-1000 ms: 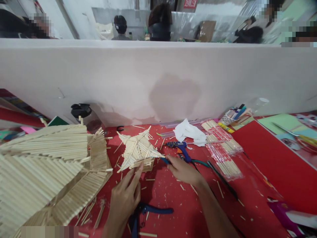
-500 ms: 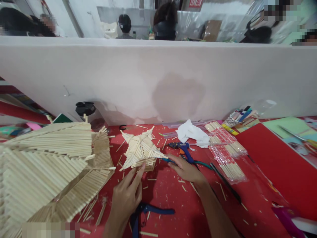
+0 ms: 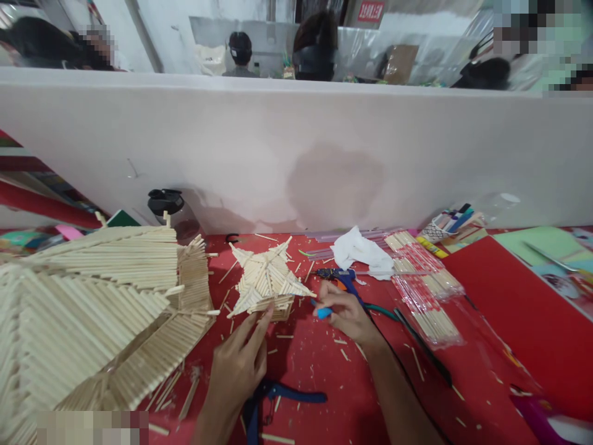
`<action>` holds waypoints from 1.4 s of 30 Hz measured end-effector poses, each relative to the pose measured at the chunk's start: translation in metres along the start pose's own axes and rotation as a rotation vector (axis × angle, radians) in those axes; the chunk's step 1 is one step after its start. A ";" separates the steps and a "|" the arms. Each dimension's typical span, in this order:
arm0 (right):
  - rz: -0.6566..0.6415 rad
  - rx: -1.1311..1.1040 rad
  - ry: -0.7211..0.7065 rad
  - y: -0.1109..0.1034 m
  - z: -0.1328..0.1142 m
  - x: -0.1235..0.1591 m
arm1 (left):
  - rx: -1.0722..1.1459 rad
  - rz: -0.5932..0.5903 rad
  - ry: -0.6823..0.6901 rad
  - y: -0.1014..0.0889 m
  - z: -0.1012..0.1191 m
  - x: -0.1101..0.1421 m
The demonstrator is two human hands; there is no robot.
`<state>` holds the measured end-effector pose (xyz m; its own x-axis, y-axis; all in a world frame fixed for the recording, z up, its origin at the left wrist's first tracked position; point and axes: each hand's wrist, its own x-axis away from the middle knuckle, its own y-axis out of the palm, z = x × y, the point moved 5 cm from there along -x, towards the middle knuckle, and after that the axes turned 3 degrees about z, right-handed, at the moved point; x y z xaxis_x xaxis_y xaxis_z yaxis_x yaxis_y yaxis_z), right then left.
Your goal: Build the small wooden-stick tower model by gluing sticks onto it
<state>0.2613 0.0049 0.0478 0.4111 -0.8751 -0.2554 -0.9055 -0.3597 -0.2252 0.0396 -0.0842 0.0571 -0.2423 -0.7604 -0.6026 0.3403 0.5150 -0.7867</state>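
A small star-shaped roof model of pale sticks (image 3: 266, 275) sits on the red table, its points spread outward. My left hand (image 3: 243, 352) lies at its near edge, fingers stretched out, with the index fingertip touching the stick rows there. To the right of the model, my right hand (image 3: 345, 312) is closed around a slim tool with a bright blue end (image 3: 324, 313); its exact kind is not clear. Just behind that hand rests a blue glue gun (image 3: 345, 276). Below the left hand lies a dark blue-handled cutter (image 3: 296, 394), partly hidden by the wrist.
A large stick roof model (image 3: 88, 327) fills the left side. Bagged chopsticks (image 3: 424, 303), white tissue (image 3: 359, 250), a pen cup (image 3: 435, 230) and a red sheet (image 3: 514, 309) lie right. A white partition (image 3: 231, 154) stands behind; people sit beyond it. Stick scraps are scattered around.
My right hand has drawn back from the model's right point and turned, its fingers now curled with the blue end showing. My left hand stays in place. The view has shifted slightly.
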 end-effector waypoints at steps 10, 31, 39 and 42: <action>0.171 0.086 0.049 0.024 -0.027 -0.003 | 0.008 -0.028 0.009 0.001 -0.002 0.001; 0.273 0.243 0.014 0.025 -0.033 -0.006 | 0.012 -0.015 0.014 0.002 0.000 0.002; 0.258 0.193 0.054 0.027 -0.028 -0.004 | 0.018 -0.020 0.007 0.002 -0.001 0.002; 0.254 0.182 0.055 0.027 -0.028 -0.004 | 0.028 -0.031 -0.002 0.003 -0.001 0.002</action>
<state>0.2320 -0.0103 0.0691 0.1632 -0.9475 -0.2749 -0.9427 -0.0675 -0.3269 0.0391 -0.0842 0.0537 -0.2517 -0.7765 -0.5777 0.3576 0.4801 -0.8011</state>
